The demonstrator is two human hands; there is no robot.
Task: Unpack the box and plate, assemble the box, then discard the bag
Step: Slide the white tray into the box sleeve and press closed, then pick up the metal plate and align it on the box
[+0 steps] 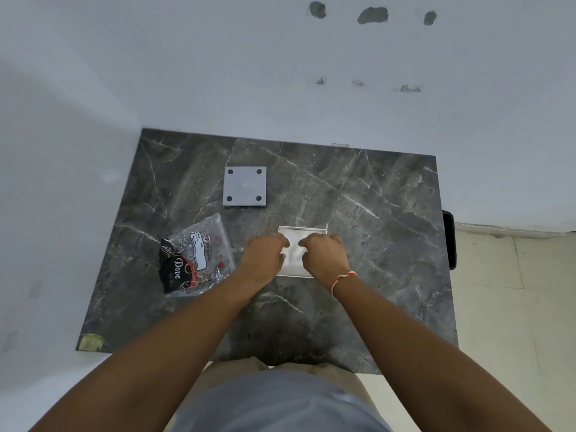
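Box (301,241) lies under both hands (263,260) (plate (245,186) well apart).

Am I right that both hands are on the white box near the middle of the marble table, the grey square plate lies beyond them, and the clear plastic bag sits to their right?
Not quite. The head view shows the clear plastic bag to the left of the hands, not right. The left hand and right hand are on the white box, on the marble table, with the grey square plate beyond.

Left hand (263,257), right hand (324,255) curled, close together

Dark marble table (374,244) bears grey plate (245,186), bag (199,257), white box (300,241).
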